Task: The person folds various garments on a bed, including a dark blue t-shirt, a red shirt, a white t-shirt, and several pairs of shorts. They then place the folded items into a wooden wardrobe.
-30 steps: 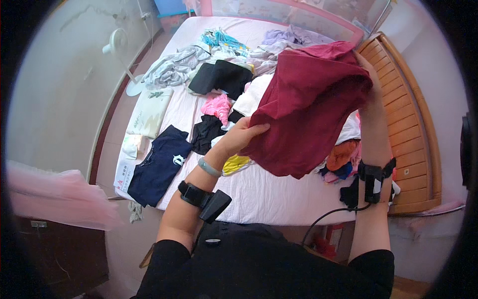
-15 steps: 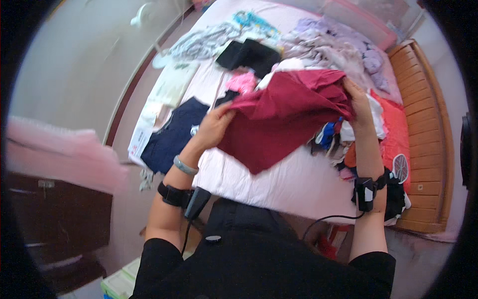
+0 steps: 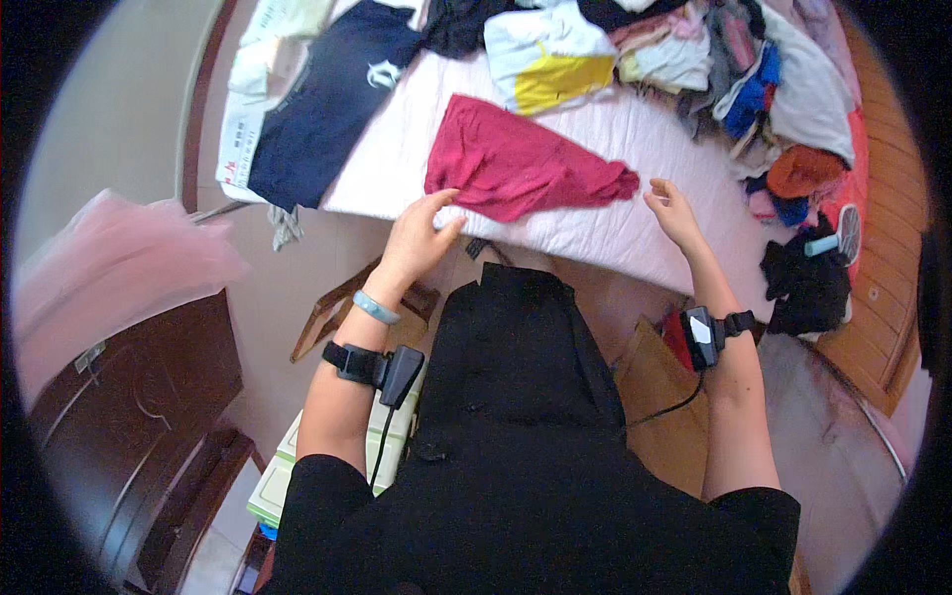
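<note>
Spread across a bed [image 3: 615,233] under a pale quilted cover, soft and stitched in a grid. Heaped along the far and right side, a jumble of clothes [image 3: 754,89] in many colours, crumpled. Flat at the left edge, a navy shirt [image 3: 327,99], smooth. Laid near the front edge, a crimson garment [image 3: 516,169], thin cloth, roughly triangular, wide at its left end and tapering to a bunched tip at the right, lying between the hands. Left hand [image 3: 416,238] pinching the garment's lower left corner, fingers closed on the cloth. Right hand [image 3: 674,210] open, fingers loosely curled, just beside the tapered tip and apart from it.
</note>
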Tool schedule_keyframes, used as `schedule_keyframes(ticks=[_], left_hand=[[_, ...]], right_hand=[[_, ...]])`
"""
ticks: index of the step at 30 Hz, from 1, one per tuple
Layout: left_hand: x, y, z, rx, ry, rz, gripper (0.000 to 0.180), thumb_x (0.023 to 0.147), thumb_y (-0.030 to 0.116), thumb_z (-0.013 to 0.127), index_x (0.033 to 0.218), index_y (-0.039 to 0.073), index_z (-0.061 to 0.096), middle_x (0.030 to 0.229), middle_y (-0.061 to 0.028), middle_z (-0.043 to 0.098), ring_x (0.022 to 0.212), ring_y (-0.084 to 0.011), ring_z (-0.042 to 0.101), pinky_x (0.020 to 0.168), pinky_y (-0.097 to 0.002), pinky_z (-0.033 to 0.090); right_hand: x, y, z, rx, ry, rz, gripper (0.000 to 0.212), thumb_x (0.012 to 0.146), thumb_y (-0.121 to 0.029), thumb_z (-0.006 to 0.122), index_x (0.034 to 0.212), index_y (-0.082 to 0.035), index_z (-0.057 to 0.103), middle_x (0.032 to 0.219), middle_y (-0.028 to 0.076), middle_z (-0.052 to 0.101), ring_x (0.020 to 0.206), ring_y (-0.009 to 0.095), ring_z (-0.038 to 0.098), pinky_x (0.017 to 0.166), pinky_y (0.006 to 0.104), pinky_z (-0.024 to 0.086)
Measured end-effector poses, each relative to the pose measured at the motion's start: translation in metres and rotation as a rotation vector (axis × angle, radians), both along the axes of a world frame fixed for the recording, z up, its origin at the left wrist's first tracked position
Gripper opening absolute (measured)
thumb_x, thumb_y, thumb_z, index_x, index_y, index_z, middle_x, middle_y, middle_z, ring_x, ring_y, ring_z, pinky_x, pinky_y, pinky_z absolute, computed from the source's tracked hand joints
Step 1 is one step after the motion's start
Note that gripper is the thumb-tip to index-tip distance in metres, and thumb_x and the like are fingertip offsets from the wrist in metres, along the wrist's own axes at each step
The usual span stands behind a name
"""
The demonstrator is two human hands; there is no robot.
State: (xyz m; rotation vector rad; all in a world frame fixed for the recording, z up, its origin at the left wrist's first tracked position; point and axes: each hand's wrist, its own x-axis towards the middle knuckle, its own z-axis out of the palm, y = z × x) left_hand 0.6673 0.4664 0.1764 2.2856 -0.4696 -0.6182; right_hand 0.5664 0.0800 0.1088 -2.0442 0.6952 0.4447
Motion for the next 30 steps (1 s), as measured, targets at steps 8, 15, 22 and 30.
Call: schedule_keyframes(ticks=[8, 15, 22, 30], left_hand=[[-0.007, 0.044, -0.114, 0.132, 0.138, 0.194, 0.045, 0.079, 0.017, 0.057, 0.119, 0.001, 0.043, 0.106, -0.016, 0.055, 0.087, -0.0216, 0.057, 0.074, -0.0312, 0.046], [0.011, 0.035, -0.143, 0.045, 0.053, 0.41, 0.073, 0.067, 0.021, 0.068, 0.125, -0.002, 0.029, 0.107, -0.0197, 0.049, 0.099, -0.0295, 0.049, 0.085, -0.0359, 0.04], [0.028, 0.017, -0.123, -0.091, 0.089, 0.319, 0.065, 0.066, 0.01, 0.064, 0.125, 0.006, 0.036, 0.095, -0.0145, 0.055, 0.08, -0.0215, 0.054, 0.072, -0.0302, 0.044], [0.032, 0.023, -0.13, 0.003, 0.058, 0.187, 0.033, 0.073, 0.003, 0.058, 0.105, 0.002, 0.055, 0.09, -0.0083, 0.058, 0.079, -0.0145, 0.055, 0.07, -0.0266, 0.045]], right_hand=[[-0.066, 0.049, -0.094, -0.384, 0.246, 0.269, 0.078, 0.072, -0.035, 0.06, 0.133, -0.006, 0.021, 0.134, 0.029, 0.017, 0.122, 0.045, 0.02, 0.1, 0.0457, 0.024], [-0.06, 0.05, -0.088, -0.367, 0.175, 0.2, 0.074, 0.072, -0.031, 0.061, 0.13, -0.001, 0.025, 0.131, 0.03, 0.023, 0.121, 0.044, 0.024, 0.099, 0.044, 0.025], [-0.023, 0.047, -0.053, -0.508, -0.252, 0.082, 0.065, 0.071, -0.025, 0.064, 0.122, 0.002, 0.033, 0.128, 0.026, 0.031, 0.12, 0.038, 0.03, 0.099, 0.0404, 0.026], [0.032, 0.061, -0.056, -0.514, -0.192, 0.371, 0.063, 0.069, -0.021, 0.061, 0.125, -0.009, 0.035, 0.126, 0.016, 0.04, 0.121, 0.037, 0.029, 0.098, 0.0422, 0.026]])
